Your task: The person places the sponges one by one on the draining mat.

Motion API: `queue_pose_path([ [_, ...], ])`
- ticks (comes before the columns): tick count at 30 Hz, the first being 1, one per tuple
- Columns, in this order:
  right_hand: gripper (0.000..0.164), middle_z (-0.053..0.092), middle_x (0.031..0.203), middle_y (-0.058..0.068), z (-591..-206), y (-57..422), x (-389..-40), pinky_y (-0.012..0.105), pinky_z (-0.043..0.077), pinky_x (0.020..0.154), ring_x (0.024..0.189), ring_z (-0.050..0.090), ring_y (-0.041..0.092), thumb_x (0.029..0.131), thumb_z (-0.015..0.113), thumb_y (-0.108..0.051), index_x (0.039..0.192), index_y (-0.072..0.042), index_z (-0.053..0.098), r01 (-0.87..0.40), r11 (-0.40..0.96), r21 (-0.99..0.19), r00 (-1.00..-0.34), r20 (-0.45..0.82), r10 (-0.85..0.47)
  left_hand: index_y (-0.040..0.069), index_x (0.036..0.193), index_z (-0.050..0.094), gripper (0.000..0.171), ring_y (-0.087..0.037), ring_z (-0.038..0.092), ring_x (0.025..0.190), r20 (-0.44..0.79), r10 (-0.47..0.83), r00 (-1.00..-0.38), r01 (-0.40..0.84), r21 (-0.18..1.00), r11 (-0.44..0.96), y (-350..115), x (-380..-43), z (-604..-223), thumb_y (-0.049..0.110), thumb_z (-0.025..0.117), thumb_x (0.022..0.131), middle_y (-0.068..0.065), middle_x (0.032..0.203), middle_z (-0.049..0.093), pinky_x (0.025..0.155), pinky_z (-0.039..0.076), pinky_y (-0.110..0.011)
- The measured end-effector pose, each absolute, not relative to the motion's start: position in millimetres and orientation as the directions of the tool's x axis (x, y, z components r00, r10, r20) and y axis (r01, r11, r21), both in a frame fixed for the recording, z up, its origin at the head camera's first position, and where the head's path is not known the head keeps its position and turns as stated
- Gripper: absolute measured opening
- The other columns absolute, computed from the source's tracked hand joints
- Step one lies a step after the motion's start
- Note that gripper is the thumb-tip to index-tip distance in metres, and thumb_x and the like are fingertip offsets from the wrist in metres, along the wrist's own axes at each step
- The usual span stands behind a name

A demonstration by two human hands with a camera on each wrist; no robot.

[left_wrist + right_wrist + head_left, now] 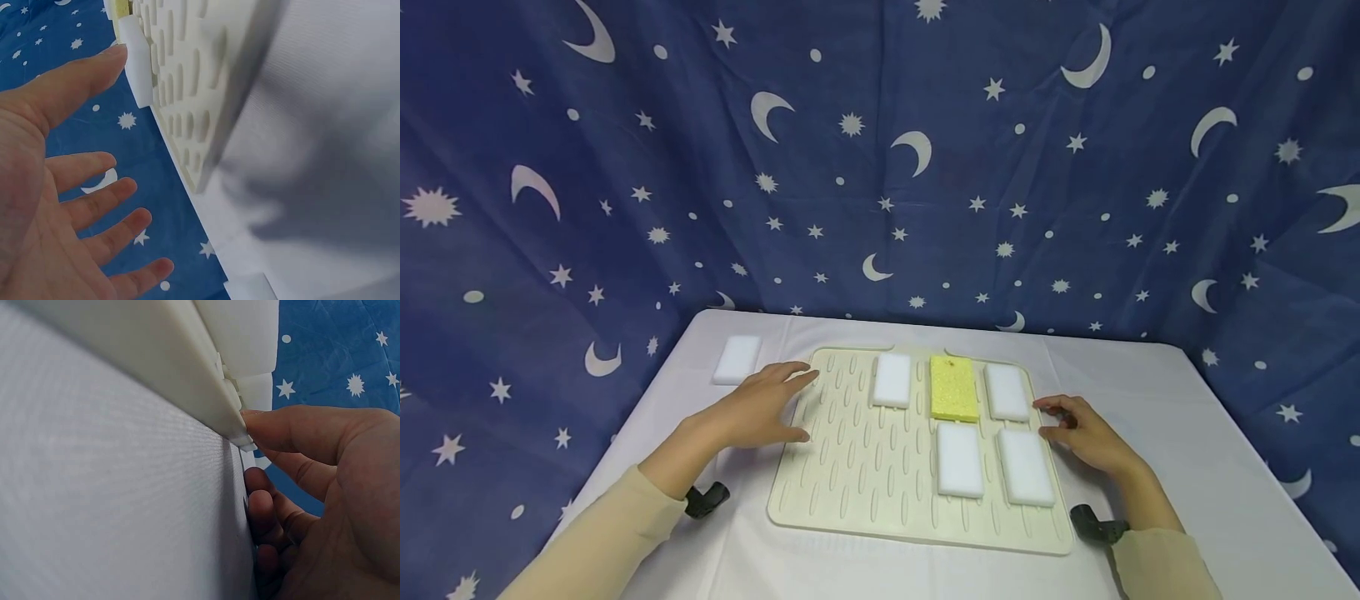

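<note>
A cream mat (pixel 865 467) with rows of raised oval ridges lies on the table. A yellow sponge (pixel 953 388) rests on it, among several white sponge blocks (pixel 959 460). My left hand (pixel 765 406) hovers over the mat's left edge, fingers spread, holding nothing. In the left wrist view that hand (pixel 69 206) shows its palm and separated fingers. At the mat's right edge is my right hand (pixel 1088 435), its thumb and index fingertips by the rim. The right wrist view shows the thumb (pixel 294 428) touching the mat's edge, with the other fingers loosely bent beside it.
Another white sponge block (pixel 737 360) lies on the white tablecloth (pixel 1157 392) at the far left. A dark blue curtain (pixel 880 167) with moons and stars hangs behind and beside the table. Black wrist devices (pixel 707 500) sit below both hands.
</note>
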State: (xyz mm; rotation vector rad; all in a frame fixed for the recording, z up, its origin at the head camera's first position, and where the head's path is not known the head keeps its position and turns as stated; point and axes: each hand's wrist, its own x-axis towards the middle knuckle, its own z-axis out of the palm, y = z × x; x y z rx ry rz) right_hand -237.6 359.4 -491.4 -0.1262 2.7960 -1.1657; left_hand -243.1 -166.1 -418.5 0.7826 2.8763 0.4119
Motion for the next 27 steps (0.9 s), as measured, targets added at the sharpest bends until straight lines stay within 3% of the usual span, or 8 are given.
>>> queue_pose_path([
  [16, 0.047, 0.051, 0.129, 0.02, -496, 362, -242, 0.03, 0.041, 0.08, 0.101, 0.044, 0.024, 0.093, 0.075, -0.02, 0.137, -0.008, 0.063, -0.033, 0.692, -0.721, -0.991, -0.068, -0.118, 0.007, 0.155, 0.047, 0.093, -0.046, 0.041, 0.144, -0.013, 0.472, -0.881, 0.447, 0.299, 0.843, -210, -217, -429, 0.041, 0.088, 0.08, -0.018, 0.159, 0.044, 0.11, 0.038, -0.067],
  [27, 0.046, 0.051, 0.126, 0.02, -493, 363, -241, 0.032, 0.04, 0.082, 0.101, 0.044, 0.025, 0.094, 0.075, -0.019, 0.136, -0.007, 0.063, -0.039, 0.693, -0.72, -0.992, -0.057, -0.116, 0.006, 0.154, 0.048, 0.092, -0.049, 0.038, 0.144, -0.02, 0.427, -0.904, 0.4, 0.31, 0.863, -234, -204, -433, 0.041, 0.088, 0.079, -0.019, 0.16, 0.041, 0.109, 0.036, -0.07],
])
